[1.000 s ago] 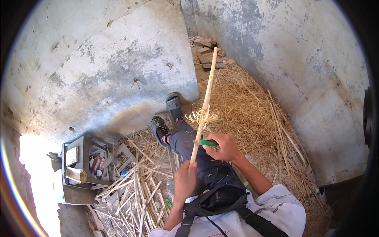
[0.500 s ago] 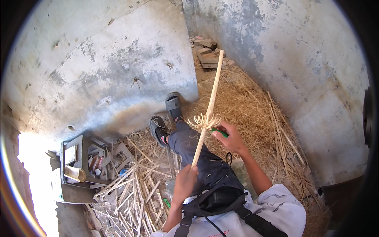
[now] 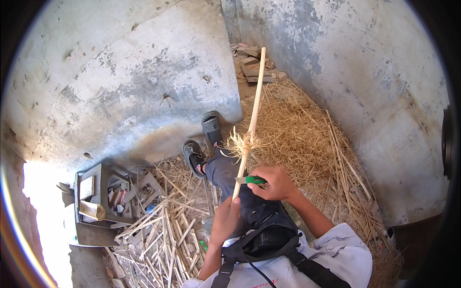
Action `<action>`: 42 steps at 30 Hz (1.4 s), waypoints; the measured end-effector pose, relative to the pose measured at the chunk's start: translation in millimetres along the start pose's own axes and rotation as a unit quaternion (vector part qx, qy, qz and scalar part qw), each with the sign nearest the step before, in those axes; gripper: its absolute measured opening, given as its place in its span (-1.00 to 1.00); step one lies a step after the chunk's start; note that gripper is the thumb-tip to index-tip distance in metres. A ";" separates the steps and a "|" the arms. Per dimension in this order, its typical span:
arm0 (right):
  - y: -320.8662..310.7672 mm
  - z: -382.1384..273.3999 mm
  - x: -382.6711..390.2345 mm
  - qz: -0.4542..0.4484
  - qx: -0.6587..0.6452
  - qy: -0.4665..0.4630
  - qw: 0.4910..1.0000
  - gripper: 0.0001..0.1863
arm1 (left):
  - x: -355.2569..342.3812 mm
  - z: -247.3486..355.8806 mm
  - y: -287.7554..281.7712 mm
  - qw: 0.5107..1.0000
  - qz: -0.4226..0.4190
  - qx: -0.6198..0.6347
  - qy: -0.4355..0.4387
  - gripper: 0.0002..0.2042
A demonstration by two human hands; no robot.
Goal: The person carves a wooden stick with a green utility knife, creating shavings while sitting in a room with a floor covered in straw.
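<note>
Many loose slats (image 3: 168,240) are lying toward seven o'clock. At six, the left hand (image 3: 225,218) is holding, fingers curled round, the near end of a pale stick (image 3: 253,117), which is pointing toward half past twelve, curls (image 3: 237,143) clinging to it near the clock's centre. Toward five, the right hand (image 3: 276,184) is clasping a green-handled knife (image 3: 254,180), its blade crossing the stick. That blade is now sitting below the curls, no longer up beside them, suggesting a finished shaving pass.
</note>
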State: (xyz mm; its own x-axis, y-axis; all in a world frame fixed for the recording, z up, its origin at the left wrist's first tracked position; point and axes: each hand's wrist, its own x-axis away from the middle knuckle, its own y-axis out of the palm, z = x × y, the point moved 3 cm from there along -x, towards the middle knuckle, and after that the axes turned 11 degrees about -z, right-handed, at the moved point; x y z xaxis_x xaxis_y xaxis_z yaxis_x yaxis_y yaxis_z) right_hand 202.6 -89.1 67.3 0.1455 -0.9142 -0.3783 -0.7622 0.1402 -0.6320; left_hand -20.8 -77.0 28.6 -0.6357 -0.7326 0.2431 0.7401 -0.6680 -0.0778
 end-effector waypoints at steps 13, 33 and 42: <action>-1.6 16.2 -5.6 0.072 0.026 0.025 0.997 -0.72 | 0.0 10.6 -3.7 0.988 0.032 -0.150 -0.005 -0.59; 3.3 62.3 18.8 -0.027 -0.339 0.163 0.926 -0.74 | -2.6 6.9 1.5 0.979 -0.091 0.157 -0.088 -0.61; 15.4 41.8 9.4 -0.023 -0.357 0.192 0.914 -0.71 | -15.2 0.9 -2.9 0.923 -0.257 0.279 -0.057 -0.55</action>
State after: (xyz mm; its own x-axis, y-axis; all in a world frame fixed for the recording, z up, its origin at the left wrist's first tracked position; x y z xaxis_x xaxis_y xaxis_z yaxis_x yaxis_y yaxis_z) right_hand 218.5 -79.6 25.8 0.0604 -0.9981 -0.0100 -0.9981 -0.0606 0.0135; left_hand -13.0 -63.8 26.0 -0.9305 -0.2982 0.2127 0.3658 -0.7283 0.5795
